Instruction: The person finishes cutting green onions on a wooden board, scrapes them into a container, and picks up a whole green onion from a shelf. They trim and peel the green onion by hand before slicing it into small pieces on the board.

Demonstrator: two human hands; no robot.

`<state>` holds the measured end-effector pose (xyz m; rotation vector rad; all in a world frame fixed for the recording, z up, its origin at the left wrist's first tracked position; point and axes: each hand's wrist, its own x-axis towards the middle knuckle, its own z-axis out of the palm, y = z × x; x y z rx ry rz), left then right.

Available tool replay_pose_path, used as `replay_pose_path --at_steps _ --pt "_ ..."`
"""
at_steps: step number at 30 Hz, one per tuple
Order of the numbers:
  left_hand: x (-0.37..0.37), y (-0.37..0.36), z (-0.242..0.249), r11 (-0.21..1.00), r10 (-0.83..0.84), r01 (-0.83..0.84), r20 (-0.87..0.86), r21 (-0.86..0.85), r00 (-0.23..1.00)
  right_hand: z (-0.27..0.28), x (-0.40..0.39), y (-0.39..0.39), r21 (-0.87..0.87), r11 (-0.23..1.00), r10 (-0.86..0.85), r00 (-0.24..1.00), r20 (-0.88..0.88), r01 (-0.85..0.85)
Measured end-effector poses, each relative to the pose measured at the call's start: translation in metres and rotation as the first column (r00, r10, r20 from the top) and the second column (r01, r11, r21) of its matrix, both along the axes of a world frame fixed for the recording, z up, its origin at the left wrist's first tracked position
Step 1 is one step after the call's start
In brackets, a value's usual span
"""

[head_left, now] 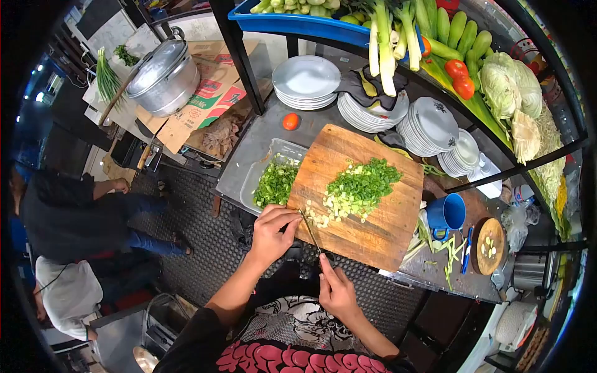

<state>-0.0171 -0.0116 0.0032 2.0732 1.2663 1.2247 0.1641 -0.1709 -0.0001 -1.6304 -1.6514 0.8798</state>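
left hand (272,233): grip curled at the near edge of the tilted rectangular wooden cutting board (373,214), fingertips on the blade | right hand (336,291): grip clenched on the thin knife (310,231) handle | chopped green onions (357,189): piled mid-board | clear plastic tray (258,171): left of board on the metal surface (249,149)

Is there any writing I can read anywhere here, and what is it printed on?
Cardboard box: red and green printed panels with lettering, too small and tilted to read.
Dark shirt: large pink stylised lettering, cut off at the frame edge, unreadable.
Nothing readable shows on the cutting board, plates or blue cup.
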Motion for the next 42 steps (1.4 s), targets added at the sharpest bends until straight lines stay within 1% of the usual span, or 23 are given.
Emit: replay_pose_path --at_steps 3,6,9,12,15,16,19,22,25,26,29,32,35,38,42 --pt "-0.001 0.001 0.0 1.0 -0.018 0.018 -0.008 0.008 1.0 0.009 -0.006 0.006 0.027 1.0 0.007 0.997 0.078 -0.009" --pt "-0.003 0.002 0.001 0.999 -0.036 0.037 -0.027 0.008 0.999 0.023 -0.012 0.02 -0.024 1.0 0.02 0.987 0.159 -0.017" --pt "-0.003 0.003 0.001 0.999 -0.039 0.04 -0.037 0.005 0.999 0.036 -0.013 0.023 -0.123 0.992 0.013 0.989 0.146 0.005" --pt "-0.003 0.003 0.001 0.999 -0.034 0.034 -0.031 0.008 0.999 0.021 -0.003 0.003 0.015 1.0 0.001 0.989 0.146 -0.003" --pt "-0.006 0.004 0.001 0.999 -0.037 0.037 -0.025 -0.001 0.999 0.041 0.012 -0.017 -0.121 0.992 -0.032 0.999 0.004 0.032" --pt "-0.007 0.004 0.0 0.999 -0.042 0.042 -0.021 -0.011 0.999 0.033 0.017 -0.024 -0.082 0.996 -0.051 0.998 -0.049 0.046" --pt "-0.008 0.006 0.001 0.998 -0.057 0.057 -0.027 -0.018 0.998 0.025 0.015 -0.025 0.093 0.991 -0.086 0.989 -0.118 0.097" --pt "-0.006 0.005 0.004 0.998 -0.068 0.067 -0.027 -0.017 0.997 0.022 0.007 -0.012 0.065 0.995 -0.075 0.994 -0.079 0.081" --pt "-0.006 0.005 0.003 0.998 -0.065 0.065 -0.036 -0.008 0.997 0.01 -0.002 0.0 0.087 0.994 -0.057 0.997 -0.06 0.062" --pt "-0.006 0.005 0.002 0.998 -0.062 0.062 -0.039 -0.004 0.997 0.009 -0.002 0.001 0.044 0.998 -0.037 0.999 -0.035 0.039" --pt "-0.006 0.004 0.001 0.999 -0.051 0.051 -0.042 -0.006 0.998 0.016 -0.007 0.004 -0.052 0.997 -0.057 0.997 -0.048 0.055" --pt "-0.004 0.004 0.005 0.998 -0.057 0.057 -0.042 -0.002 0.998 0.016 -0.007 0.006 -0.018 1.0 -0.012 0.999 0.034 0.013" --pt "-0.004 0.004 0.001 0.999 -0.05 0.05 -0.043 0.001 0.998 0.022 -0.009 0.014 -0.026 1.0 -0.006 0.995 0.095 0.009" --pt "-0.001 0.002 0.002 1.0 -0.015 0.015 -0.019 0.017 1.0 0.026 -0.004 0.006 -0.014 0.998 -0.056 0.998 -0.018 0.056" --pt "0.001 0.001 -0.002 1.0 -0.002 0.002 0.001 0.02 1.0 0.011 0.001 -0.005 0.072 0.994 -0.08 0.991 -0.104 0.087"
